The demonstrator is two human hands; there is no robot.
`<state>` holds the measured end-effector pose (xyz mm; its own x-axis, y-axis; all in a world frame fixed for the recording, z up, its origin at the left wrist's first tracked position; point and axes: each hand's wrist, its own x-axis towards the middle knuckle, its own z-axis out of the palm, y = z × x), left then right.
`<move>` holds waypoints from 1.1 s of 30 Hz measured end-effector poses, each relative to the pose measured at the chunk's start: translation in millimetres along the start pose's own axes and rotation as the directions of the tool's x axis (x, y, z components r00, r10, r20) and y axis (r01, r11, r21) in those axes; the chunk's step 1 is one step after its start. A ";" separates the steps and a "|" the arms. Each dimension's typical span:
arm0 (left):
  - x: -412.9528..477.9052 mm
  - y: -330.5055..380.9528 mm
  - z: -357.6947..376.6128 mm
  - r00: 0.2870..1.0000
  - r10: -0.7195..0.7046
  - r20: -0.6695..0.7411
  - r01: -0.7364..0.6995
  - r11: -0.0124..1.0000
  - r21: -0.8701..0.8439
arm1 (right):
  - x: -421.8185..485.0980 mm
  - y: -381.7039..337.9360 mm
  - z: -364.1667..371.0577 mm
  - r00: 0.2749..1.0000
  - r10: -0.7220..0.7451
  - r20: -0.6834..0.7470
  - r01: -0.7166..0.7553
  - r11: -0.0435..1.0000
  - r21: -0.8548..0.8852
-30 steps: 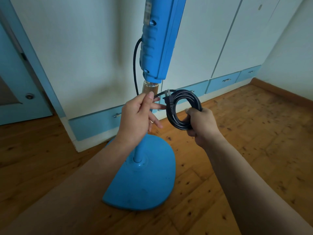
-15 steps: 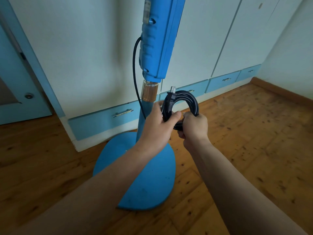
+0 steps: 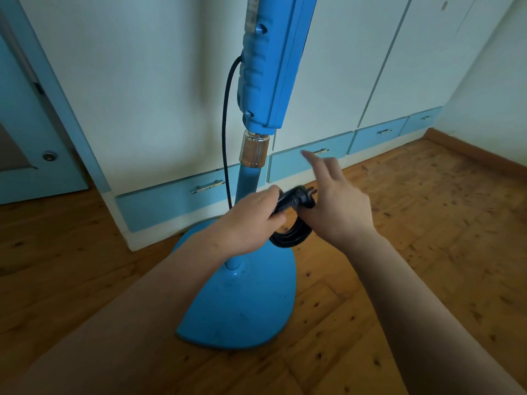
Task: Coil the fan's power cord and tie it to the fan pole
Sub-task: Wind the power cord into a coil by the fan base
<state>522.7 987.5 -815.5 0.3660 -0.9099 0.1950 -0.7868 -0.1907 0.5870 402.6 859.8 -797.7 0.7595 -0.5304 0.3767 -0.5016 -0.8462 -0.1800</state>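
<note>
A blue standing fan rises mid-frame on a thin blue pole [image 3: 247, 181] with a gold collar [image 3: 254, 149] and a wide blue base [image 3: 242, 306]. Its black power cord [image 3: 226, 118] drops from the blue housing down beside the pole. The coiled part of the cord [image 3: 291, 237] hangs just right of the pole. My left hand [image 3: 251, 223] grips the plug end [image 3: 296, 198] in front of the pole. My right hand [image 3: 335, 206] is at the coil with fingers spread and forefinger pointing away; the coil seems to hang over its thumb, though blur hides the contact.
White cupboard doors with blue drawers [image 3: 310, 163] stand right behind the fan. A blue door [image 3: 25, 138] is at the left. A wooden floor [image 3: 427, 252] stretches to the right, bounded by a wall with a wooden skirting [image 3: 473, 155].
The coil has dropped lower beside the pole. My right hand has let go of its fist grip and spread its fingers. My left hand has taken the plug end.
</note>
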 end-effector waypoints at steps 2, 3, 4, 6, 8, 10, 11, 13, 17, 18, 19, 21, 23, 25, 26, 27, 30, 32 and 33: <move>-1.2 -0.8 -3.3 0.996 -0.002 0.093 -0.001 1.000 0.029 | -1.9 -0.6 0.7 0.992 -0.112 0.064 0.118 0.988 -0.102; -1.0 -1.0 -5.7 0.992 -0.007 0.128 0.001 0.999 0.045 | -3.7 -0.8 1.5 0.987 -0.135 0.082 0.142 0.985 -0.094; -0.5 -1.5 -8.1 0.987 -0.013 0.160 0.002 0.998 0.069 | -6.2 -1.3 3.0 0.985 -0.140 0.102 0.147 0.987 -0.063; 0.6 -3.7 -13.0 0.984 -0.015 0.180 -0.001 0.996 0.087 | -8.6 -0.3 6.0 0.981 -0.141 0.133 0.136 0.990 0.047; 0.6 -4.6 -16.5 0.992 -0.004 0.129 -0.002 0.999 0.052 | -9.3 1.4 9.5 0.980 -0.148 0.133 0.118 0.971 0.209; -0.3 -5.2 -17.6 1.000 -0.004 0.021 0.004 1.000 -0.020 | -11.3 2.0 10.7 0.985 -0.134 0.112 0.082 0.921 0.381; -1.1 -6.6 -17.4 0.999 -0.021 -0.033 0.019 0.997 -0.069 | -11.7 3.1 11.2 0.989 -0.114 0.098 0.058 0.891 0.450; -2.6 -10.7 -15.7 0.994 -0.092 -0.066 0.076 0.973 -0.219 | -12.1 5.5 10.7 0.996 -0.029 0.084 -0.021 0.841 0.541; -2.3 -6.4 3.3 0.978 -0.206 -0.041 0.164 0.870 -0.465 | -10.6 2.3 13.2 0.986 0.152 0.070 -0.163 0.784 0.600; 0.0 -3.8 7.8 0.967 -0.242 -0.084 0.170 0.850 -0.500 | -10.0 -1.2 14.2 0.980 0.184 0.072 -0.189 0.764 0.617; 2.2 -1.1 10.2 0.951 -0.282 -0.128 0.176 0.831 -0.528 | -9.4 -5.0 15.4 0.975 0.206 0.086 -0.213 0.739 0.639; 6.4 0.2 8.5 0.917 -0.332 -0.223 0.185 0.847 -0.497 | -8.1 -10.3 16.4 0.962 0.218 0.163 -0.271 0.700 0.661; 8.2 -3.4 3.9 0.905 -0.329 -0.270 0.207 0.895 -0.396 | -6.3 -9.6 16.2 0.946 0.194 0.259 -0.315 0.736 0.599; 7.3 -6.3 2.3 0.906 -0.324 -0.273 0.247 0.927 -0.282 | -4.2 -5.7 11.8 0.934 0.165 0.316 -0.302 0.837 0.456; 6.4 -7.2 2.5 0.907 -0.322 -0.270 0.271 0.939 -0.211 | -3.2 -4.3 8.7 0.933 0.155 0.325 -0.271 0.897 0.350; 5.6 -7.6 3.2 0.912 -0.314 -0.265 0.287 0.948 -0.136 | -1.9 -3.0 6.1 0.940 0.137 0.311 -0.215 0.949 0.232; 3.2 -4.6 3.3 0.950 -0.233 -0.209 0.246 0.968 0.037 | -2.2 -9.5 2.2 0.965 0.024 0.260 -0.035 0.999 0.035; 1.2 -0.7 2.4 0.989 -0.129 -0.079 0.132 0.990 0.042 | -3.7 -11.6 4.5 0.964 -0.017 0.267 0.005 0.999 0.049; 0.1 0.8 1.5 0.997 -0.072 -0.011 0.072 0.997 0.027 | -4.8 -11.2 4.8 0.956 -0.013 0.292 -0.007 0.998 0.068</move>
<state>521.4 986.8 -816.2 0.4267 -0.8900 0.1609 -0.7717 -0.2654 0.5780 406.6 871.6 -801.8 0.8538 -0.5116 0.0969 -0.4780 -0.8438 -0.2439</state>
